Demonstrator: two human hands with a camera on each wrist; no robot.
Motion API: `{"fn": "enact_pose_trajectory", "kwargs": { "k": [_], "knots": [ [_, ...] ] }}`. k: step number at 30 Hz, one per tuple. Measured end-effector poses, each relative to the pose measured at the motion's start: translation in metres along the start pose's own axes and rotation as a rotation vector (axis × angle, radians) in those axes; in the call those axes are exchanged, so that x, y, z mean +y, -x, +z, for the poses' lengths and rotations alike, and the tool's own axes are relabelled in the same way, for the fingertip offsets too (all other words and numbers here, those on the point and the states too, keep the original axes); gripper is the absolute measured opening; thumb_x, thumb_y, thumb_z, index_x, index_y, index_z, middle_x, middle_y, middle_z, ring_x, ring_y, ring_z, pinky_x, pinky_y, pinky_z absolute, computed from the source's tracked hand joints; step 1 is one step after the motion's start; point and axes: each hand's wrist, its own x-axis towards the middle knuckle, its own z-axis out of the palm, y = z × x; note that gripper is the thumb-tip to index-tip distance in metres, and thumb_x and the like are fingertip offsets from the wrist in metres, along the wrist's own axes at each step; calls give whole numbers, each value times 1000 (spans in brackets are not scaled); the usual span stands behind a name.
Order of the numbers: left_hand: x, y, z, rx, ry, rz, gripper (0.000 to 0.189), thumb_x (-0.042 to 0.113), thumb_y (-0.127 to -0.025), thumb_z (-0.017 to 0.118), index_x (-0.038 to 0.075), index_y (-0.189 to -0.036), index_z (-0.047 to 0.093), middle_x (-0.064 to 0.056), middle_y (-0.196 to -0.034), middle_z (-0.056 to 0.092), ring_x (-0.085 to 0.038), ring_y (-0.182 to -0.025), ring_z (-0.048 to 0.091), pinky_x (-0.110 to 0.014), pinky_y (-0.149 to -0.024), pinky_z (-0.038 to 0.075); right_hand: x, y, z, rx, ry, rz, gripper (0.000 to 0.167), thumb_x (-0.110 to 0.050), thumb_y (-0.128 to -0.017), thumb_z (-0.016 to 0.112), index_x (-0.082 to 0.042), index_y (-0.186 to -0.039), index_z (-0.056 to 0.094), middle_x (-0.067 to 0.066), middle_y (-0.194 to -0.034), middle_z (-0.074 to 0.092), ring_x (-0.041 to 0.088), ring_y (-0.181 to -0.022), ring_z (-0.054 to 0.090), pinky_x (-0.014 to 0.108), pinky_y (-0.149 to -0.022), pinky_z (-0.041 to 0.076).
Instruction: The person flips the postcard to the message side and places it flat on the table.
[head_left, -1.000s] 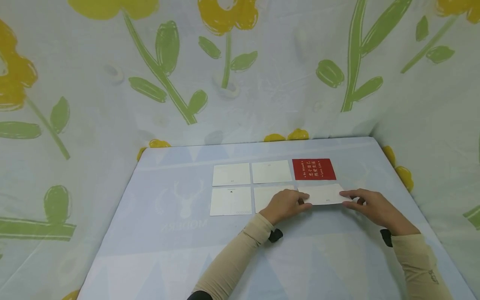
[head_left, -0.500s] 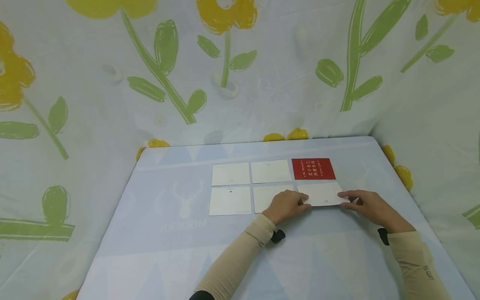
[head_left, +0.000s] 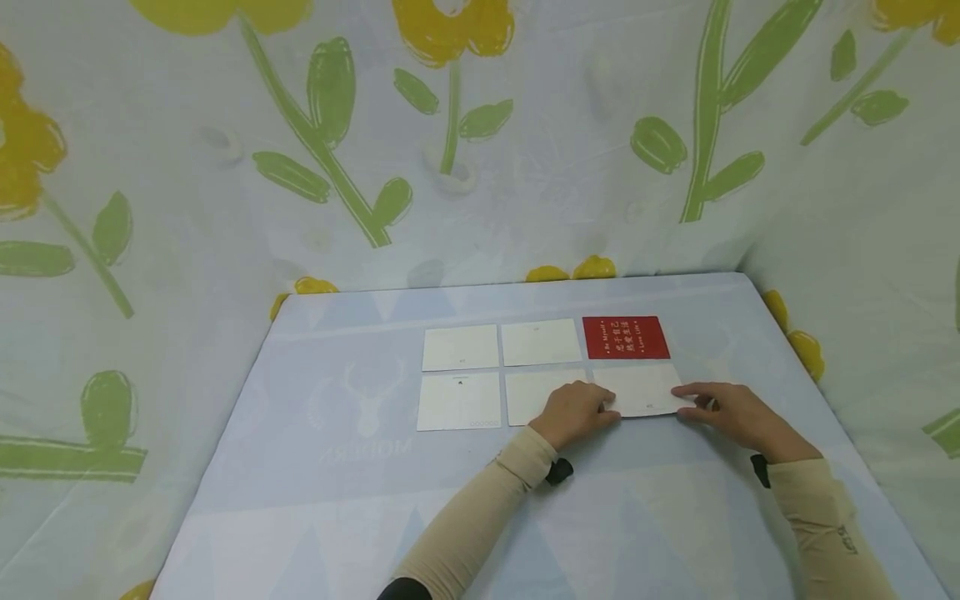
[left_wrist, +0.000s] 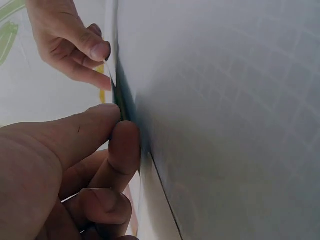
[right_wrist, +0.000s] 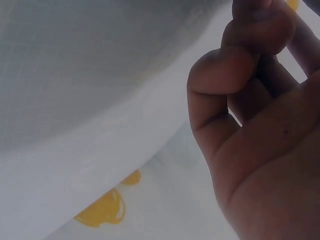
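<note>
A white postcard (head_left: 637,387) is pinched at its left end by my left hand (head_left: 573,410) and at its right end by my right hand (head_left: 738,415). In the left wrist view, thumb and index finger of the left hand (left_wrist: 75,160) meet at the card's edge, and the right hand (left_wrist: 67,45) grips the far end. The card's near edge shows close over the table. Curled fingers of the right hand (right_wrist: 260,125) fill the right wrist view's right side. A red card (head_left: 626,337) with white lettering lies just beyond the held postcard.
Two white cards, one at the far left (head_left: 460,347) and one in the middle (head_left: 542,342), share the back row with the red one. In front lie a printed postcard (head_left: 459,402) and another white card (head_left: 528,396), partly hidden by the left hand. Flowered cloth (head_left: 525,208) surrounds the table (head_left: 300,500).
The held postcard has tipped flatter and come down slightly, its near edge moving toward me. Both hands keep their pinch, and the right one has shifted a little left.
</note>
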Motion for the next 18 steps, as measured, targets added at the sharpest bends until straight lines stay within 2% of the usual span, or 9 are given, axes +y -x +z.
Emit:
{"fn": "enact_pose_trajectory", "kwargs": {
  "k": [3, 5, 10, 15, 18],
  "knots": [
    [0, 1, 0, 4, -2, -6, 25, 27, -98, 69, 17, -120, 77, 7, -101, 76, 0, -77, 62, -13, -64, 45, 0, -1, 0, -5, 2, -9, 48, -30, -91, 77, -7, -132, 66, 8, -101, 64, 26, -91, 55, 39, -73, 51],
    [0, 1, -1, 3, -3, -7, 25, 25, -98, 69, 17, -121, 76, 6, -105, 76, 0, -80, 64, -14, -65, 46, 0, -1, 0, -5, 4, -18, 46, -28, -92, 76, -5, -131, 67, 6, -97, 63, 25, -88, 55, 38, -71, 50],
    [0, 0, -2, -11, -8, -9, 25, 26, -98, 69, 17, -121, 76, 5, -99, 76, 0, -70, 56, -14, -58, 42, -1, -3, 0, 5, 9, -32, 43, -26, -93, 74, -3, -129, 67, 2, -90, 61, 23, -84, 54, 35, -68, 49],
    [1, -1, 0, -15, -13, -19, 23, 28, -99, 68, 18, -118, 77, 8, -83, 72, -2, -63, 48, -15, -53, 36, -1, -3, 1, 19, 14, -26, 42, -25, -93, 75, -3, -127, 68, 2, -89, 60, 23, -84, 54, 35, -68, 48],
    [1, -1, 0, -13, -9, -27, 24, 29, -99, 67, 18, -118, 78, 8, -79, 70, -2, -62, 47, -15, -52, 36, -2, -2, 1, 24, 9, -24, 41, -25, -93, 75, -4, -128, 68, 2, -88, 60, 22, -83, 54, 35, -68, 48]
  ]
}}
